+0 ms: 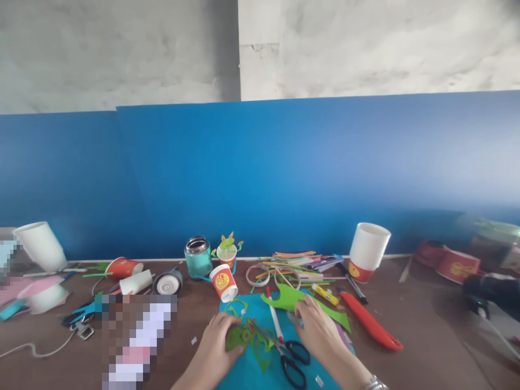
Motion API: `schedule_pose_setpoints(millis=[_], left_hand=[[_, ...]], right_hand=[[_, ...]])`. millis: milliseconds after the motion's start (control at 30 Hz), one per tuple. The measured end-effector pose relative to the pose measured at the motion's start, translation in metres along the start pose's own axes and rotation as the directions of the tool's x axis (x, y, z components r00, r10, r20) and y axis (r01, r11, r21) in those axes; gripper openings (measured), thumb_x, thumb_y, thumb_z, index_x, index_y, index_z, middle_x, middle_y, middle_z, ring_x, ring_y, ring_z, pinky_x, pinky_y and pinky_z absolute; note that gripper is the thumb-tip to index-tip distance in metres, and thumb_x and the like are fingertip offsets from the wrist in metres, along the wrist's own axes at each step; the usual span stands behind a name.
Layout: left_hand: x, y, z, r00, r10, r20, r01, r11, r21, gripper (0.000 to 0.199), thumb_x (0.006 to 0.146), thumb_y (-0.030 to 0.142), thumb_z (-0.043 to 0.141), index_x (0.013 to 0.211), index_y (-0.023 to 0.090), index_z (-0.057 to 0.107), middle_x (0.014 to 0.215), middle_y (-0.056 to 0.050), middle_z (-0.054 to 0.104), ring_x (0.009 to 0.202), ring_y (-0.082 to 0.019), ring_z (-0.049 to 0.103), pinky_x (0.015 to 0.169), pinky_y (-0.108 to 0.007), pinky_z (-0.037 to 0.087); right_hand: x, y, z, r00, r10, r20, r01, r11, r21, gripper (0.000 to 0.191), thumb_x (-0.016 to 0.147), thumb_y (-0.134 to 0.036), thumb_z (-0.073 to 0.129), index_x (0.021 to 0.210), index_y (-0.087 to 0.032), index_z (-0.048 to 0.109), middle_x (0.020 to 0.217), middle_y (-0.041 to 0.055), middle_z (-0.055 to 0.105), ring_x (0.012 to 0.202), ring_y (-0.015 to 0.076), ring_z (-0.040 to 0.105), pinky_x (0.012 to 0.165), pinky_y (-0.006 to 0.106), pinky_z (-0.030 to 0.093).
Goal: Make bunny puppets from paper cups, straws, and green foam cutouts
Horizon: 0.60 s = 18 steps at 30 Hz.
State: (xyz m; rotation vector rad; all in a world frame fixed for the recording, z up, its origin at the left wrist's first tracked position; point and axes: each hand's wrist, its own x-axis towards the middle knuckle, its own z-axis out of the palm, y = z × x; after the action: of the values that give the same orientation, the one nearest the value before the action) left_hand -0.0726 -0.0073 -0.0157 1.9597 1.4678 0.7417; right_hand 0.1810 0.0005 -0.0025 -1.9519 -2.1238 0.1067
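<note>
My left hand (221, 336) is closed around a green paper cutout (238, 337) with small round marks on it. My right hand (314, 319) lies over the lower edge of a large green paper sheet (289, 298), fingers bent together. A small greyish piece shows beside its fingertips, too blurred to name. Black-handled scissors (293, 371) lie between my hands, their blades on green paper scraps (260, 352). A white marker with red ends (274, 314) rests on the blue paper (252, 374) beneath everything.
Behind stand a red-and-white paper cup (223, 283), a teal jar (199, 259) and a stack of white cups (369, 252). Tape rolls (257, 276) and coloured sticks (296, 260) lie at the back. An orange utility knife (370, 320) is at right. A pixelated patch covers the left.
</note>
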Motion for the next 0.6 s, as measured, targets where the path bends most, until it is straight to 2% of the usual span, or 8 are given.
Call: schedule_pose_setpoints(millis=[133,233,300,467,600], left_hand=[[0.001,0.004,0.0,0.995,0.064,-0.077,-0.062,0.998,0.03,0.023,0.071,0.018,0.058,0.093,0.021,0.062,0.101,-0.008,0.062,0.102,-0.026,0.054,0.091,-0.036,0.04],[0.006,0.009,0.003,0.992,0.102,-0.072,-0.094,0.99,0.11,0.02,0.073,0.019,0.057,0.092,0.021,0.063,0.1,-0.007,0.063,0.1,-0.025,0.054,0.089,-0.036,0.04],[0.009,0.011,0.004,0.994,0.088,-0.057,-0.077,0.981,0.178,0.022,0.072,0.017,0.056,0.093,0.021,0.063,0.1,-0.007,0.063,0.101,-0.025,0.054,0.089,-0.037,0.039],[0.01,0.008,0.008,0.999,-0.037,-0.027,0.043,0.96,0.278,0.033,0.067,0.021,0.06,0.1,0.022,0.062,0.106,-0.005,0.062,0.106,-0.026,0.051,0.091,-0.039,0.037],[0.004,-0.001,0.011,0.999,-0.041,0.002,0.039,0.964,0.264,0.043,0.061,0.021,0.063,0.103,0.022,0.061,0.109,-0.006,0.061,0.106,-0.027,0.051,0.089,-0.037,0.038]], right_hand=[[0.0,0.003,0.005,1.0,-0.008,-0.024,0.008,1.0,-0.008,0.019,0.078,-0.008,0.046,0.085,-0.016,0.062,0.093,0.0104,0.063,0.087,0.0225,0.06,0.074,0.028,0.044],[0.001,0.002,0.003,0.997,0.058,-0.059,-0.061,0.996,-0.06,0.027,0.077,-0.005,0.047,0.097,-0.013,0.063,0.105,0.0156,0.061,0.099,0.027,0.058,0.079,0.031,0.043],[0.001,-0.005,-0.001,0.996,0.051,-0.077,-0.054,0.998,-0.043,0.028,0.077,-0.005,0.047,0.099,-0.013,0.063,0.107,0.0162,0.061,0.102,0.0283,0.056,0.081,0.033,0.043],[0.004,-0.042,-0.001,0.984,-0.178,0.015,0.17,0.957,0.234,0.019,0.078,-0.013,0.049,0.08,-0.02,0.067,0.084,0.006,0.065,0.089,0.022,0.058,0.08,0.029,0.041],[0.014,-0.066,0.015,0.952,-0.294,0.086,0.248,0.905,0.346,0.022,0.075,-0.017,0.053,0.091,-0.019,0.068,0.093,0.0073,0.065,0.093,0.0217,0.057,0.083,0.027,0.041]])
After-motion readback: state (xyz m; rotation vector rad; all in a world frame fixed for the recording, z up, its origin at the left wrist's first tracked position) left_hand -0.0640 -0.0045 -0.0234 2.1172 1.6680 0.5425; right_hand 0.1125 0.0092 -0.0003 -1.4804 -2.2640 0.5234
